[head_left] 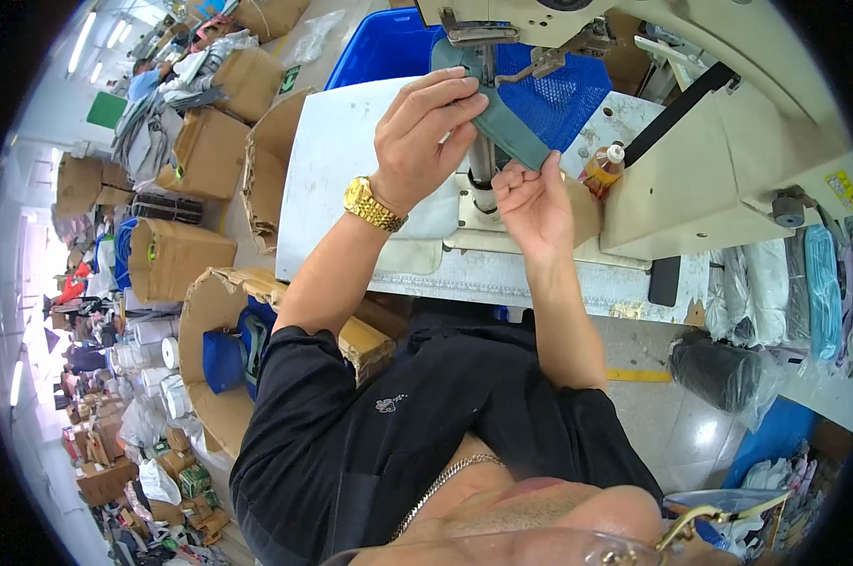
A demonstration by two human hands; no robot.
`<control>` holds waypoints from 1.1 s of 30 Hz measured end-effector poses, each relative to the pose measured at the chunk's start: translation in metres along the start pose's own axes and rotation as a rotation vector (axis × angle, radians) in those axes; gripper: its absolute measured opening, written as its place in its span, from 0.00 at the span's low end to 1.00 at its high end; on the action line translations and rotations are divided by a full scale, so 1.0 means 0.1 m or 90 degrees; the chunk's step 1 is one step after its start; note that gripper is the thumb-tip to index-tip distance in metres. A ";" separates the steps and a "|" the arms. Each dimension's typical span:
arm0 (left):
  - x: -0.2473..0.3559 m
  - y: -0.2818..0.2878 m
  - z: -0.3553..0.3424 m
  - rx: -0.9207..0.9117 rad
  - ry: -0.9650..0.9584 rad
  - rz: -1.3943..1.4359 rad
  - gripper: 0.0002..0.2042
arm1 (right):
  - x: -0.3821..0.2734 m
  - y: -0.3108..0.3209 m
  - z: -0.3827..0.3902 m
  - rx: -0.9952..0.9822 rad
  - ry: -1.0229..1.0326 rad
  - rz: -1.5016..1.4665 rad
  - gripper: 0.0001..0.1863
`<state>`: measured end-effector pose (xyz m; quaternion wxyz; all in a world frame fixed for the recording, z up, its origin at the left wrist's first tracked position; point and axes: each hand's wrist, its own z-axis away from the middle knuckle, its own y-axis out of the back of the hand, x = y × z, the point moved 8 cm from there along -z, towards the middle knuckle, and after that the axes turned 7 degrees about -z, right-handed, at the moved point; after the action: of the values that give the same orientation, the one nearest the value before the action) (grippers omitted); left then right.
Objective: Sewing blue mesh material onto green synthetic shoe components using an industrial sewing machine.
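Note:
A green fabric piece (pixel 519 130) with blue mesh (pixel 560 94) joined to it lies at the top of the post of a sewing machine (pixel 719 160). My left hand (pixel 425 137), a gold watch on its wrist, has its fingers pressed together on the green fabric beside the presser foot and needle bar (pixel 488 68). The fingertips partly cover the cloth there. With curled fingers and thumb, my right hand (pixel 537 203) pinches the near right end of the same fabric. Below the fabric stands the metal post (pixel 482 165).
A small bottle with a white cap (pixel 604 170) stands right of my right hand. Behind the white table (pixel 337 156) is a blue plastic bin (pixel 379 47). A dark phone-like slab (pixel 664 281) lies at the near right edge. Cardboard boxes (pixel 176 259) fill the left side.

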<state>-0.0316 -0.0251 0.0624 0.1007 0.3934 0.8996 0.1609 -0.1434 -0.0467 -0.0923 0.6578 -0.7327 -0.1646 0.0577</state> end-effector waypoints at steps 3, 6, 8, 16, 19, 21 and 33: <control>-0.05 -0.02 -0.02 -0.005 0.047 0.034 0.14 | 0.05 0.04 0.03 -0.031 -0.021 0.007 0.14; 0.02 0.00 -0.04 0.003 0.051 -0.004 0.14 | 0.09 0.07 0.07 -0.021 -0.035 0.003 0.15; 0.10 0.00 -0.03 -0.005 0.038 -0.046 0.14 | 0.10 0.10 0.08 -0.023 -0.042 0.001 0.17; -0.05 0.01 -0.06 -0.020 0.041 0.034 0.13 | -0.19 0.13 -0.04 -0.045 -0.022 -0.030 0.21; -0.09 0.00 -0.06 -0.020 0.061 0.063 0.13 | -0.24 0.18 0.04 -0.054 -0.035 0.064 0.21; -0.08 -0.01 -0.07 -0.022 0.067 0.070 0.13 | -0.26 0.21 0.14 -0.054 -0.044 0.129 0.22; 0.01 0.02 -0.06 -0.015 0.055 0.021 0.16 | 0.01 0.01 0.51 -0.055 -0.072 0.294 0.27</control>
<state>-0.0325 -0.0247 0.0681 0.0634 0.3993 0.8947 0.1897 -0.1577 0.0016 -0.0998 0.5851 -0.7738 -0.0315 0.2407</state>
